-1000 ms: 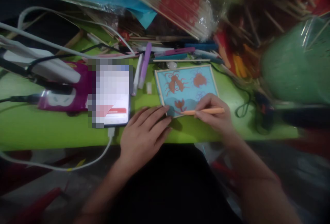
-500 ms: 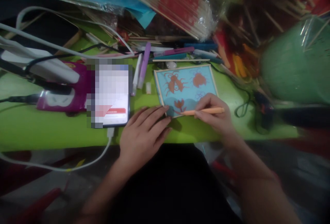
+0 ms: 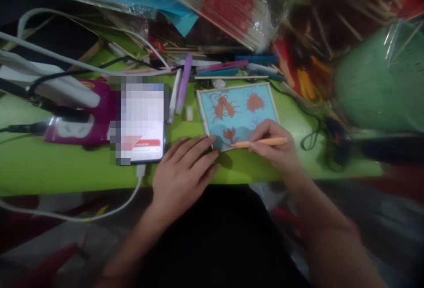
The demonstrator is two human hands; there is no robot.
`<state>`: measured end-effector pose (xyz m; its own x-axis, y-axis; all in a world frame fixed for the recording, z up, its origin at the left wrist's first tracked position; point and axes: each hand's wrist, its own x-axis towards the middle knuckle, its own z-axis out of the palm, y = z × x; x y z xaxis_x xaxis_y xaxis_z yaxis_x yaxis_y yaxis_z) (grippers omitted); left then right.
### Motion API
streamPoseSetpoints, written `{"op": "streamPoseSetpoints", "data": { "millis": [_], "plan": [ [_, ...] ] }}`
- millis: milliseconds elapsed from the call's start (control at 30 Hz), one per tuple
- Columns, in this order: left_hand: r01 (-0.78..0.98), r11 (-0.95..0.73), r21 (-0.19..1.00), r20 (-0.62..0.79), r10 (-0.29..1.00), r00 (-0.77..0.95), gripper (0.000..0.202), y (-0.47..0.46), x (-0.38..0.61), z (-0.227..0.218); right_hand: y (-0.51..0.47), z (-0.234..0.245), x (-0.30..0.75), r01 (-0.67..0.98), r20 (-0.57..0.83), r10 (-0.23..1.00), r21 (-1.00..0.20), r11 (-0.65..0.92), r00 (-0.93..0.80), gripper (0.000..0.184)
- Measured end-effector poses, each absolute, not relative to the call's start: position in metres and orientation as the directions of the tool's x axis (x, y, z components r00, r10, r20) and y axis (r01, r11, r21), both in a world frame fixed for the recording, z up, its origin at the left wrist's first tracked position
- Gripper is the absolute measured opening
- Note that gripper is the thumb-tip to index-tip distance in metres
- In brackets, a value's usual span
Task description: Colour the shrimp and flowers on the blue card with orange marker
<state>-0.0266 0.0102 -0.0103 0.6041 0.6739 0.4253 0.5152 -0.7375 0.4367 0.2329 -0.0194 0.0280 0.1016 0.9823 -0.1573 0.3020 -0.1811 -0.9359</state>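
A small blue picture (image 3: 236, 113) with orange-brown crab and lobster shapes lies framed by thin sticks on the green table (image 3: 49, 168). My right hand (image 3: 274, 146) grips an orange pen (image 3: 260, 142), its tip on the picture's lower edge next to a small orange shape. My left hand (image 3: 185, 171) lies flat on the table with fingers stretched out, the fingertips touching the picture's lower left corner.
A phone (image 3: 142, 122) on a white cable (image 3: 99, 213) lies left of the picture, beside a magenta case (image 3: 82, 120). Pens and markers (image 3: 183, 85) lie behind. Bundles of sticks in plastic (image 3: 225, 5) and a green wrapped roll (image 3: 380, 85) crowd the back and right.
The view has drifted slightly; the pen tip has shifted a little along the picture's lower edge. Both hands stay where they were.
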Motion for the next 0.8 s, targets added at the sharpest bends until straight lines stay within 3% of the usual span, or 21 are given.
{"op": "streamPoseSetpoints", "data": {
  "millis": [333, 600, 800],
  "plan": [
    [0.517, -0.732, 0.443, 0.428, 0.68, 0.596, 0.021, 0.01, -0.026, -0.012, -0.022, 0.025, 0.235, 0.274, -0.149, 0.984, -0.946, -0.171, 0.1, 0.017],
    [0.509, -0.735, 0.448, 0.435, 0.677, 0.594, 0.024, 0.009, -0.029, -0.017, -0.02, 0.023, 0.244, 0.169, 0.125, 0.916, -0.984, 0.064, 0.381, 0.016],
    [0.503, -0.748, 0.432, 0.472, 0.663, 0.581, 0.024, 0.011, -0.029, -0.018, -0.012, 0.053, 0.266, 0.27, 0.156, 0.898, -0.962, 0.043, 0.412, 0.022]
  ]
}}
